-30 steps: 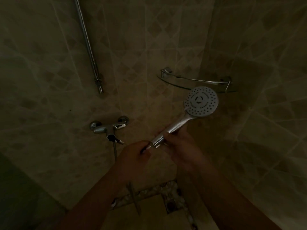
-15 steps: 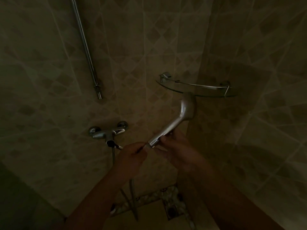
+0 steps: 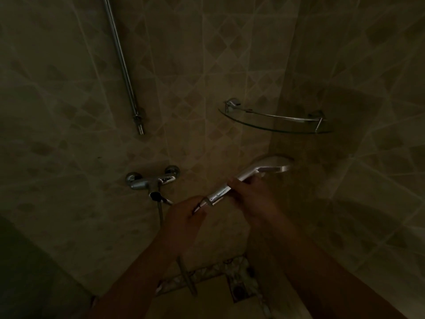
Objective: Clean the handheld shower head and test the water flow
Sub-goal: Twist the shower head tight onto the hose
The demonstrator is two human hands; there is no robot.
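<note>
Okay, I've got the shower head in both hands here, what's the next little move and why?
Probably keep twisting the shower head onto the hose end. The right hand grips the handle, the left hand pinches the hose end at its base, and no water is running at the mixer tap, so the joint likely needs seating before testing flow.

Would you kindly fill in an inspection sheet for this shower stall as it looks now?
Surface: tiled wall, dim; floor drain.
Job's things: shower head, face turned away, blurred; no water seen.
Clutter: nothing seen; glass shelf looks bare.
Grippers: right hand grips the handle; left hand pinches the hose end at the handle's base.
Cables: hose hangs from the mixer.
Surroundings: rail on the wall.
</note>
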